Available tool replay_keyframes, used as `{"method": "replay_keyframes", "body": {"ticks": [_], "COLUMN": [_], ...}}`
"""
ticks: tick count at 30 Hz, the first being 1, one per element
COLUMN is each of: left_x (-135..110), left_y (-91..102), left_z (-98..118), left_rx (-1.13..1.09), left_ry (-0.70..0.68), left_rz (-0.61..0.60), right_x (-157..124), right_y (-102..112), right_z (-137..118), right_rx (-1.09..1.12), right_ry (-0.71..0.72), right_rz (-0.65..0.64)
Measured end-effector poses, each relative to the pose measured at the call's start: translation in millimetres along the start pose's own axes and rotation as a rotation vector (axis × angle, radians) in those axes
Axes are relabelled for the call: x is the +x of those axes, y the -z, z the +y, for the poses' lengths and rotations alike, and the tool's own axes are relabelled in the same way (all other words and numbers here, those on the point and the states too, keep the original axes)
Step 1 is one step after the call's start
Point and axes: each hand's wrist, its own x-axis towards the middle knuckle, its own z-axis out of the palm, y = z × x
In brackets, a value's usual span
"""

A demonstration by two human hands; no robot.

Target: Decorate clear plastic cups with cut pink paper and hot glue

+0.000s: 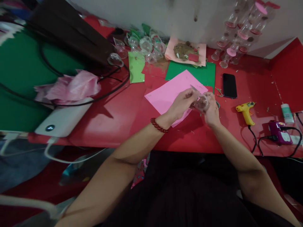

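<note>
Both hands meet over the red table (113,116), above a pink paper sheet (170,91). My right hand (211,110) is wrapped round a small clear plastic cup (202,102) with something pink inside. My left hand (183,101), with a dark red bead bracelet at the wrist, pinches closed at the cup's rim. A thin pointed tip sticks up between the fingers; I cannot make out what it is.
A black phone (229,85) lies right of a green sheet (203,73). A yellow glue gun (246,111), a purple device (280,132) with cables and a small white bottle (287,113) sit at right. Clear cups (146,45) cluster at the back. A pink bag (73,85) and a white box (62,118) lie at left.
</note>
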Motion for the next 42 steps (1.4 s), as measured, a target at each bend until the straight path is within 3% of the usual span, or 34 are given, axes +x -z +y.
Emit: {"method": "replay_keyframes", "body": {"ticks": [4,6,8,13,17,21,25,34,42], "left_x": [3,5,6,6,5,2,3,6,5], "left_y": [7.0,9.0,9.2,7.2,7.4,6.8,4.0,0.6,0.9], "left_z": [-6,-8,-9,-9,-6,-1,-1,-8,-6], "left_rx": [0.188,0.265,0.29,0.122,0.002,-0.045,0.013,-0.022,-0.038], "left_ry": [-0.187,-0.246,-0.269,-0.15,-0.038,0.042,0.023,-0.023,-0.029], "left_rz": [0.037,0.054,0.052,0.032,0.052,-0.023,-0.014,0.062,0.004], "right_x": [1,1,0,-3,0,2,2,8,10], "right_y": [0,-2,-4,-9,-7,-3,-3,-2,2], "right_z": [-3,-6,-8,-7,-2,2,5,19,15], "right_rx": [0.054,0.072,0.06,0.073,0.082,0.099,0.038,0.018,0.022], "right_ry": [-0.153,-0.266,-0.293,-0.112,-0.059,0.012,0.042,0.057,0.099], "right_rz": [-0.103,-0.164,-0.18,-0.107,-0.082,-0.074,-0.086,0.028,0.022]}}
